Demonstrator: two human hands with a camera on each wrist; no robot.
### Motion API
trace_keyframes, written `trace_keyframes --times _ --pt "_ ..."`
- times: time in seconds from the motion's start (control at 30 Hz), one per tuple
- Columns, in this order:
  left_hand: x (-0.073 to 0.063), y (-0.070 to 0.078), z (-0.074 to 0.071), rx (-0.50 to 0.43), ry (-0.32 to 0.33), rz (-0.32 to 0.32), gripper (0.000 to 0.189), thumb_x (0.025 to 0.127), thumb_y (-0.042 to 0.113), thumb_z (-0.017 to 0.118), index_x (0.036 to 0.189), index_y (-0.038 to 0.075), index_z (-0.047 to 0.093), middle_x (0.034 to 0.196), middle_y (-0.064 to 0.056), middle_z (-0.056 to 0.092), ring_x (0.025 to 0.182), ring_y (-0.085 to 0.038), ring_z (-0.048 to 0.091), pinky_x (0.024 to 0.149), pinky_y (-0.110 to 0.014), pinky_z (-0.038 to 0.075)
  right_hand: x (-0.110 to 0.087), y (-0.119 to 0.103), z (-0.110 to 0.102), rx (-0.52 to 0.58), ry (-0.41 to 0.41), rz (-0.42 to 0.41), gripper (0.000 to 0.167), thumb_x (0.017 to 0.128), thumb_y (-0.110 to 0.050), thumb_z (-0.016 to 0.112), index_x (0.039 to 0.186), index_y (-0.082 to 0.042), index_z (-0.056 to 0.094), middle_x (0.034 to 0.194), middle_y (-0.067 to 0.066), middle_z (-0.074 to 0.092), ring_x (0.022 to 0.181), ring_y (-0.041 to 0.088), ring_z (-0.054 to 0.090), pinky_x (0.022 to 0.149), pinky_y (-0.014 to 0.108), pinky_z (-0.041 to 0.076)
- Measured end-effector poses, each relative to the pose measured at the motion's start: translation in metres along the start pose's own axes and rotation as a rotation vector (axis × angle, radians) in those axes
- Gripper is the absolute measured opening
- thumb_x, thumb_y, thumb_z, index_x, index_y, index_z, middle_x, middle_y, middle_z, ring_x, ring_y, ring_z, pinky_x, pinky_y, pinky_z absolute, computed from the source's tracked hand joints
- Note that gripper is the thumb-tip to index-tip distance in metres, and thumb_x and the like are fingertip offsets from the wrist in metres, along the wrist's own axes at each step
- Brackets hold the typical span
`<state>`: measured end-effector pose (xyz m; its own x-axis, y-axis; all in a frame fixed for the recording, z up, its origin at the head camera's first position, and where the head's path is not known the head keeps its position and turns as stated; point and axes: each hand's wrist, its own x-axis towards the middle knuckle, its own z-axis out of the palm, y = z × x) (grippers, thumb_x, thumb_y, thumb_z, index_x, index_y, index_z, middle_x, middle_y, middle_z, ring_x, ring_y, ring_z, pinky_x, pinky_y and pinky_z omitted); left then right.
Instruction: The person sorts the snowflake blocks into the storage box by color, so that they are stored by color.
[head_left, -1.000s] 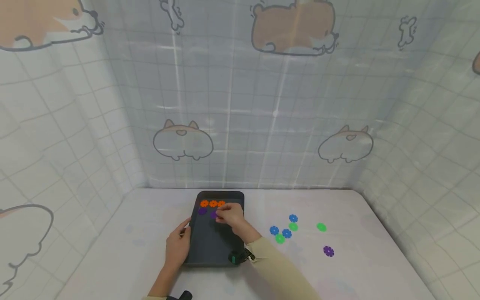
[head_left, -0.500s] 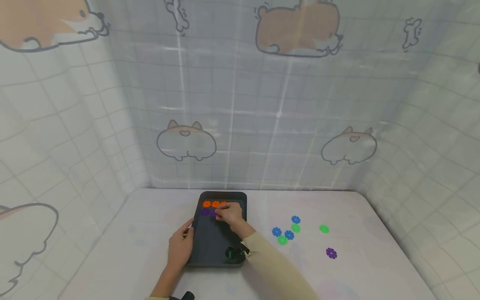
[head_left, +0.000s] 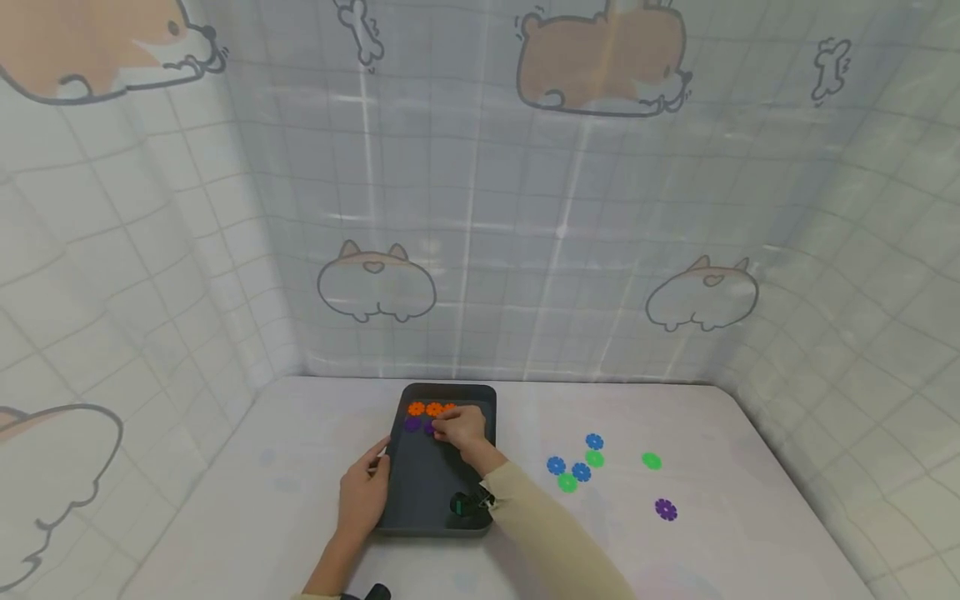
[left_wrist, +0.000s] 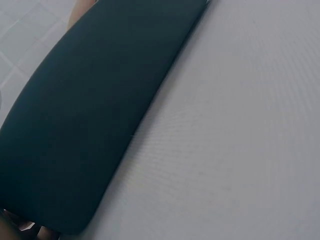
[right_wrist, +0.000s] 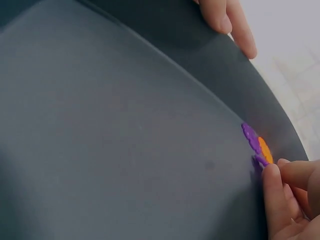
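The right grip pinched a purple flower-shaped disc inside the dark grey rectangular tray at the frame's lower centre; its contact with the tray was unclear. Just left lay a matching purple disc, below orange flower-shaped discs. The left grip held the tray's left wall. The step seemed to be row placement, calling next for a level, gentle release. Lower right, blue, green and purple pieces lay on the white desk.
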<state>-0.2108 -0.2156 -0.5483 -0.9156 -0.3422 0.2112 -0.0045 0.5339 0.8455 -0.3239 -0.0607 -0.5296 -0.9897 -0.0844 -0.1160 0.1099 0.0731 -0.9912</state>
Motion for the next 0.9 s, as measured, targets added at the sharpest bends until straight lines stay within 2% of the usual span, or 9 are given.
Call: trace_keyframes --times 0.3,0.7,0.9 --pt "0.0009 0.0027 -0.0007 0.005 0.006 0.005 0.035 0.1 0.013 0.05 0.134 0.009 0.059 0.108 -0.019 0.066 0.087 -0.026 0.062 0.07 -0.038 0.049 0.0043 -0.0001 0.0012 -0.039 0.013 -0.036 0.006 0.081 0.004 0.074 0.087 0.005 0.074 0.078 0.01 0.068 0.063 0.017 0.069 0.06 0.027 0.054" --pt "0.001 -0.0006 0.0 0.003 0.012 0.002 0.035 0.1 0.013 0.05 0.133 0.008 0.06 0.106 -0.018 0.067 0.084 -0.025 0.063 0.07 -0.039 0.049 0.0075 0.0027 0.0039 -0.07 0.046 -0.019 0.004 0.08 0.003 0.076 0.084 0.005 0.075 0.074 0.01 0.067 0.056 0.012 0.066 0.057 0.026 0.054" --pt "-0.0004 -0.001 0.0004 0.001 0.024 0.005 0.035 0.099 0.012 0.051 0.132 0.008 0.06 0.104 -0.018 0.067 0.083 -0.025 0.063 0.069 -0.039 0.049 0.0066 0.0019 0.0052 -0.085 0.048 -0.029 0.004 0.079 0.004 0.076 0.083 0.005 0.075 0.071 0.01 0.067 0.056 0.014 0.066 0.056 0.026 0.054"
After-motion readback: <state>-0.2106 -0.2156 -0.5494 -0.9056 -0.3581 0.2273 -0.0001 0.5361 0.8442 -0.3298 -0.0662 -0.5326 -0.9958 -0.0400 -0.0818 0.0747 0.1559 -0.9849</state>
